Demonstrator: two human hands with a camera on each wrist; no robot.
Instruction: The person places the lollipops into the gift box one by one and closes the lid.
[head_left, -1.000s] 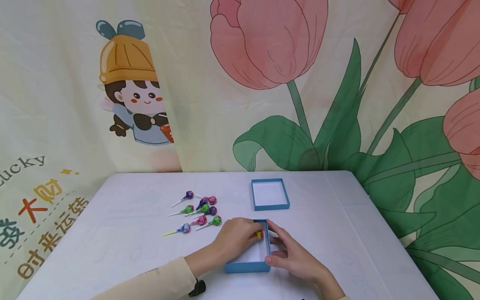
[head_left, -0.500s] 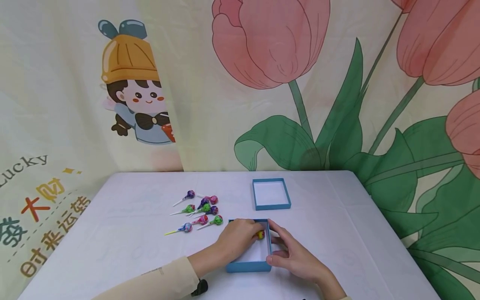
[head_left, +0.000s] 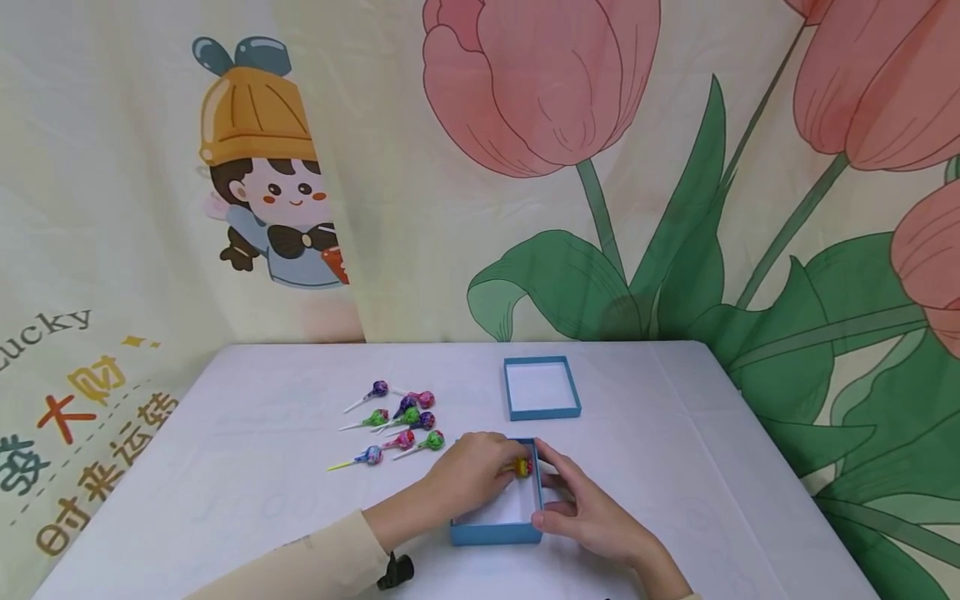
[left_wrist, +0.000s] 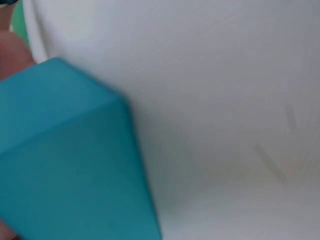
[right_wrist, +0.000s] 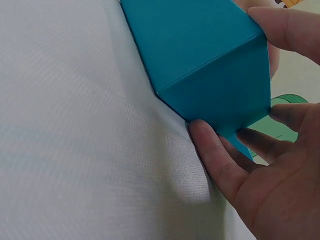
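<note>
In the head view, a shallow blue box (head_left: 497, 534) with a white inside sits at the table's near middle. My left hand (head_left: 474, 477) reaches into it from the left and pinches a lollipop (head_left: 523, 467); the yellow and red wrapped head shows past the fingers, close to the right wall, while its stick is hidden. Along the box's right side, my right hand (head_left: 592, 508) holds it with the thumb at the near corner and a finger at the far one. The right wrist view shows those fingertips (right_wrist: 202, 132) against the blue outer wall (right_wrist: 210, 85).
Several wrapped lollipops lie in a loose cluster left of the box, among them a blue one (head_left: 371, 455) with a yellow stick and a green one (head_left: 432, 440). Behind the box lies a matching blue open tray (head_left: 546, 414). A printed curtain (head_left: 405, 208) hangs past the table's far edge.
Little differs: the left hand and wrist shift slightly, and a bit more of the yellow lollipop head shows. The right hand and the box stay in place.
</note>
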